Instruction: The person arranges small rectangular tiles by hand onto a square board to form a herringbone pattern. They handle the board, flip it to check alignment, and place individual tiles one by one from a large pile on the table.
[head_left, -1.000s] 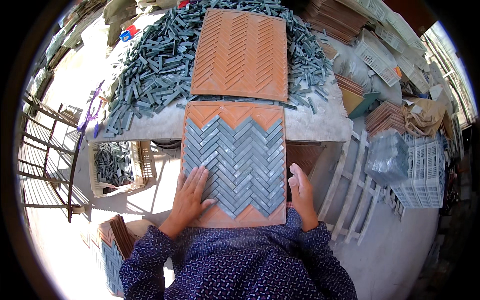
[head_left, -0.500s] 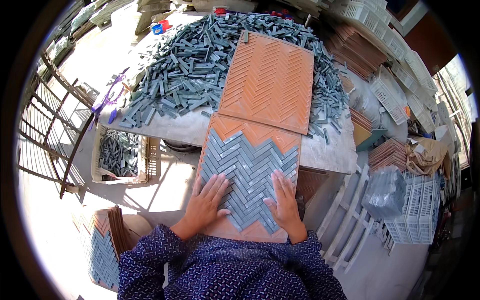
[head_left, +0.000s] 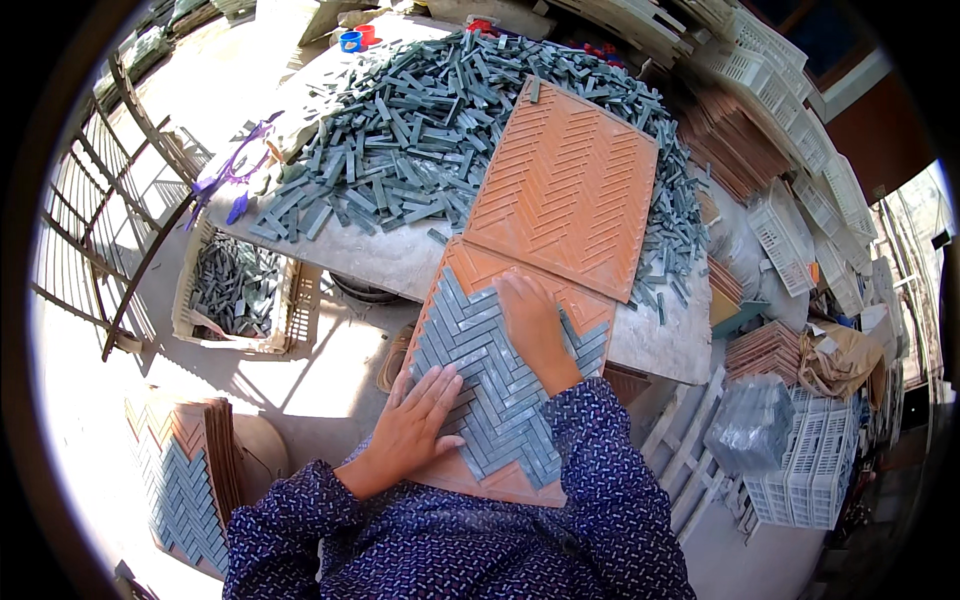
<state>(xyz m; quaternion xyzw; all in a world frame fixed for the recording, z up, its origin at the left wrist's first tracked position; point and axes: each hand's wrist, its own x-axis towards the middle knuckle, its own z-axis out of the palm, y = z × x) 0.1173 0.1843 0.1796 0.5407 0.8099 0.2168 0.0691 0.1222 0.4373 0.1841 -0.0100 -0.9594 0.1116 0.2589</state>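
We have the left hand [head_left: 408, 430] spread wide, palm down, thumb out, on the lower left of the grey-green tiles [head_left: 485, 400] in the front board [head_left: 452, 475]. Right hand [head_left: 535, 325] sits palm down at the top of the same tiles, fingers close together; fingertips mostly hidden, so we can't tell if it holds anything. Front board lies askew, running from the table [head_left: 655, 335] edge to the person's front, tiles in zigzag rows. Rear board [head_left: 565, 190] meets its top edge, grooves bare, loose tile [head_left: 534, 92] on its upper left corner. Tile pile [head_left: 410, 130] covers much of the table. On the floor to the left: crate [head_left: 284, 310] of tiles, then a board stack [head_left: 222, 455]. Plastic-wrapped bundle [head_left: 748, 425] and white crates [head_left: 815, 470] at right. We count two hands, two orange boards at the table, two cups (blue cup [head_left: 351, 42], red cup [head_left: 367, 35]); pile too dense to count
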